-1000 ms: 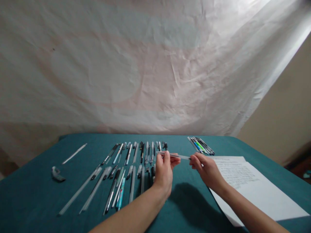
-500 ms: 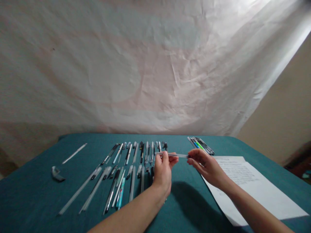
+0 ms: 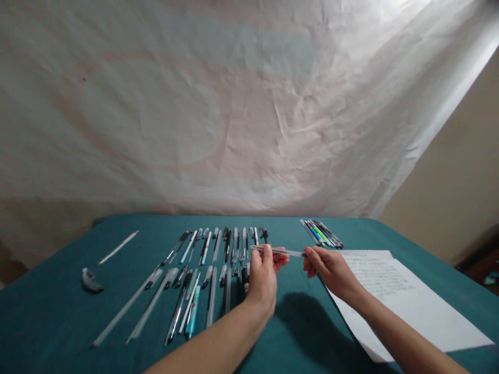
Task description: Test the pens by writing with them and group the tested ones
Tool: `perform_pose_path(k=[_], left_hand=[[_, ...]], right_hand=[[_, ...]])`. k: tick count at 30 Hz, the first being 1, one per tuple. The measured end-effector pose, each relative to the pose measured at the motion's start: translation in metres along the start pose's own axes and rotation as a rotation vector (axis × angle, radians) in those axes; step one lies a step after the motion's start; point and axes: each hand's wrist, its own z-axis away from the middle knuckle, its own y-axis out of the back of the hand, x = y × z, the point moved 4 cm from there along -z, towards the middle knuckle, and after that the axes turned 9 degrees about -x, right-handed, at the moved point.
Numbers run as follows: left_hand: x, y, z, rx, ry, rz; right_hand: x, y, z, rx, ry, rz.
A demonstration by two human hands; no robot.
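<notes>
A slim pen with a clear barrel [image 3: 292,253] is held level above the table between both hands. My left hand [image 3: 264,278] is closed around the barrel toward its left end, thumb on top. My right hand [image 3: 329,269] pinches the pen's right end, which looks dark where it enters the fingers; the fingertips hide the rest. Below and left of my left hand lie rows of pens, pen parts and caps, among them a turquoise pen [image 3: 194,311] and a clear tube [image 3: 211,296]. Part of the near row is hidden behind my left hand and forearm.
Sheets of paper with handwriting [image 3: 413,311] lie under and beside my right forearm. A group of pens [image 3: 322,234], one bright green, rests at the back right. A thin white rod [image 3: 119,247] and a grey-black curved object [image 3: 91,281] lie on the left of the teal cloth [image 3: 50,311].
My right hand's fingers have closed from a looser, spread pose into a pinch on the pen's right end. My left hand stays almost in place, still gripping the barrel.
</notes>
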Motion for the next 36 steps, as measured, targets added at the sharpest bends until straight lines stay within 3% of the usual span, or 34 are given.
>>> perform_pose_path(k=[3, 7, 14, 23, 30, 36], left_hand=[[-0.0005, 0.0012, -0.0003, 0.006, 0.001, 0.011], [-0.0006, 0.0020, -0.0012, 0.024, 0.003, 0.020], [-0.0003, 0.0015, -0.0026, 0.025, -0.007, 0.030], [-0.0003, -0.0003, 0.0000, 0.008, 0.004, 0.011], [-0.0005, 0.0001, -0.0001, 0.008, 0.014, 0.034], [-0.0001, 0.0011, -0.0012, 0.025, 0.003, 0.056]], right_hand=[[0.0007, 0.0001, -0.0002, -0.059, 0.003, -0.060], [-0.0027, 0.0052, 0.0009, -0.064, 0.071, 0.016], [0.0007, 0.0007, -0.0003, -0.128, 0.050, 0.060], [-0.0016, 0.0028, 0.0005, -0.072, 0.075, 0.081], [0.0020, -0.0023, -0.0019, -0.157, -0.022, -0.183], [-0.0010, 0.0064, 0.0017, -0.133, 0.049, -0.098]])
